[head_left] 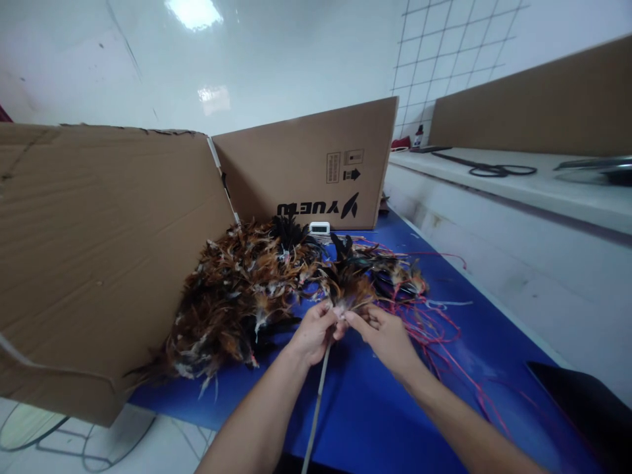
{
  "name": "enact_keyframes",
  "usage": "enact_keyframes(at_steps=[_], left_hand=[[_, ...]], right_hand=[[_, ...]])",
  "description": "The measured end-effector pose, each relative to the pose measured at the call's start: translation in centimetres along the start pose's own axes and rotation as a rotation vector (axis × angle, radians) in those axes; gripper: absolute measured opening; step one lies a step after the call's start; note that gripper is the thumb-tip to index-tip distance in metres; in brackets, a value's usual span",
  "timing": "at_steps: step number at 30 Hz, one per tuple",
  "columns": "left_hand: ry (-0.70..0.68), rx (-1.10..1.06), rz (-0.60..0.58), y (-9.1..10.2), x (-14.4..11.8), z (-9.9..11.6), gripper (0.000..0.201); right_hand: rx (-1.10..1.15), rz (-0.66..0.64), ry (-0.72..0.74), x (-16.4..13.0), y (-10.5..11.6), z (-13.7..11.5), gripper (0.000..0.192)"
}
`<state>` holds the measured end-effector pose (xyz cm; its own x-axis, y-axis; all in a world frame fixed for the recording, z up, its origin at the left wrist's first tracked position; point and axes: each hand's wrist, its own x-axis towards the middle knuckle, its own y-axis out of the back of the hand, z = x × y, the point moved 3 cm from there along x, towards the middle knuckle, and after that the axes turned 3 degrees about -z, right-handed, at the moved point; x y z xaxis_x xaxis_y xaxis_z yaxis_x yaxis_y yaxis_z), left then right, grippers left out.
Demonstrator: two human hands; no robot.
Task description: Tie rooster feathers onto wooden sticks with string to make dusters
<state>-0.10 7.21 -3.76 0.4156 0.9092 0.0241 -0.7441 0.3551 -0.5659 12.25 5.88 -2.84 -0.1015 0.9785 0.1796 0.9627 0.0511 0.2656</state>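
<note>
Close together over the blue table, my two hands meet at the base of a brown and black feather bunch. My left hand is closed round the bunch's pale base and a thin light stick, which slants down toward me. On the other side, my right hand pinches the fluffy whitish base with thumb and fingers. The feathers fan out away from me, above the fingertips. A large heap of loose brown and black feathers lies left of my hands. Pink strings tangle on the right.
Cardboard panels wall the blue table at the left and back. A small white digital device stands at the back panel. Scissors lie on the white ledge at right. A dark object sits at the right edge.
</note>
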Motion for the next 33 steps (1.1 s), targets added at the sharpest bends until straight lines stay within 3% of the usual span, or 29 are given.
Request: enact_keyframes(at_steps=[5, 12, 17, 24, 33], left_hand=[[0.002, 0.036, 0.007, -0.2, -0.1, -0.1, 0.028], [-0.018, 0.055, 0.003, -0.9, -0.4, 0.2, 0.028], [0.04, 0.066, 0.01, -1.2, -0.7, 0.3, 0.032], [0.129, 0.07, -0.004, -1.1, -0.8, -0.1, 0.032], [0.079, 0.085, 0.013, -0.9, -0.8, -0.2, 0.032]], right_hand=[[0.267, 0.085, -0.097, 0.8, -0.4, 0.8, 0.03], [0.279, 0.102, -0.091, 0.9, -0.4, 1.1, 0.029], [0.289, 0.113, -0.078, 0.9, -0.2, 1.3, 0.029], [0.405, 0.03, -0.13, 0.9, -0.3, 1.9, 0.035], [0.553, -0.057, -0.265, 0.7, -0.6, 2.2, 0.033]])
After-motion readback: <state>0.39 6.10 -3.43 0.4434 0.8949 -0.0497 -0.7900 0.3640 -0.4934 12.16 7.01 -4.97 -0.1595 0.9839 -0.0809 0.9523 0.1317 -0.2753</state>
